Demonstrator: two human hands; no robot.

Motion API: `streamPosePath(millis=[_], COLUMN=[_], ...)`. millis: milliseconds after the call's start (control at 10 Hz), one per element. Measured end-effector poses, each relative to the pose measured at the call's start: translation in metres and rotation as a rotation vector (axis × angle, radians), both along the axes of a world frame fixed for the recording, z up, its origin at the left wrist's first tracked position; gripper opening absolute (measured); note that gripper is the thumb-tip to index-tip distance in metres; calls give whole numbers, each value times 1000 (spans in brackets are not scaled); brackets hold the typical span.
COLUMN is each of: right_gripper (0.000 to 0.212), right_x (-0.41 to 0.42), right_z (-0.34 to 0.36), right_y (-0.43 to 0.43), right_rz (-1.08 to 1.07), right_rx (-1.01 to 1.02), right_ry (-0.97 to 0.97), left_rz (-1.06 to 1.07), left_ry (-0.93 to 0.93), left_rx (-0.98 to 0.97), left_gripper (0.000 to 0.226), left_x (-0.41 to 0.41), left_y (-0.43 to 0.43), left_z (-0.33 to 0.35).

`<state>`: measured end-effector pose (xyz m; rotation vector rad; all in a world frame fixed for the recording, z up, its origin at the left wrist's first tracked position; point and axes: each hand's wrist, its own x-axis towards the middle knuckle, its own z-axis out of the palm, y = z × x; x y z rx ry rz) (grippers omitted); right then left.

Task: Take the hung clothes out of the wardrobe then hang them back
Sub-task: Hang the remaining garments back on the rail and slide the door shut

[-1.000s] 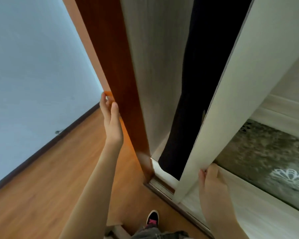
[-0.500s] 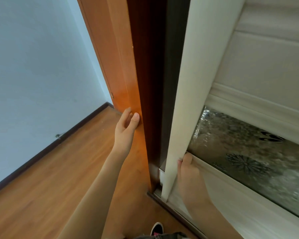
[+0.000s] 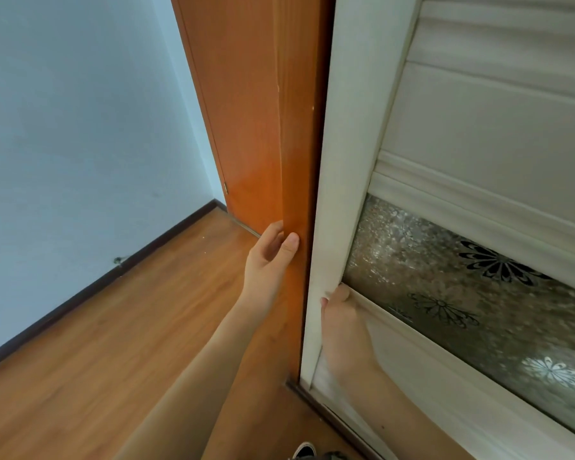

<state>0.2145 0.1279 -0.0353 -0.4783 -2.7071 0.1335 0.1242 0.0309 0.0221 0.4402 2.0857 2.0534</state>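
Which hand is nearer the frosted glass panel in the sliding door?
Right. The right hand grips the white frame beside the frosted glass panel; the left hand rests on the orange wardrobe side.

The cream sliding wardrobe door [image 3: 352,167] carries a grey frosted glass pane with black and white flower prints [image 3: 445,287], beside an orange-brown wooden side panel [image 3: 246,111].

The wall [image 3: 73,127] fills the upper left of the frame, and the floor [image 3: 113,343] spreads across the lower left below it. Up the middle runs the wardrobe's side panel [image 3: 256,111]; the sliding door [image 3: 478,127] takes the whole right side, its edge right beside that panel. The left hand [image 3: 269,257] rests on the panel at centre frame. The right hand [image 3: 341,323] sits lower — on the door's edge, just left of the patterned glass pane [image 3: 462,293]. A shoe [image 3: 304,452] shows at the bottom edge.
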Motion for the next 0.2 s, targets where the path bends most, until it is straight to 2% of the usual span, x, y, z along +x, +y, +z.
streamPosePath(millis=[100, 200], right_gripper=[55, 40], right_x=[6, 15], right_z=[9, 44], right_y=[0, 7], right_rz=[29, 51], right_rx=[-89, -263], right_ry=[-69, -213], left_rz=[-17, -12], left_ry=[-17, -24], left_rx=[-30, -121], left_gripper=[41, 48], left_x=[-1, 3], left_y=[1, -6], left_z=[4, 10])
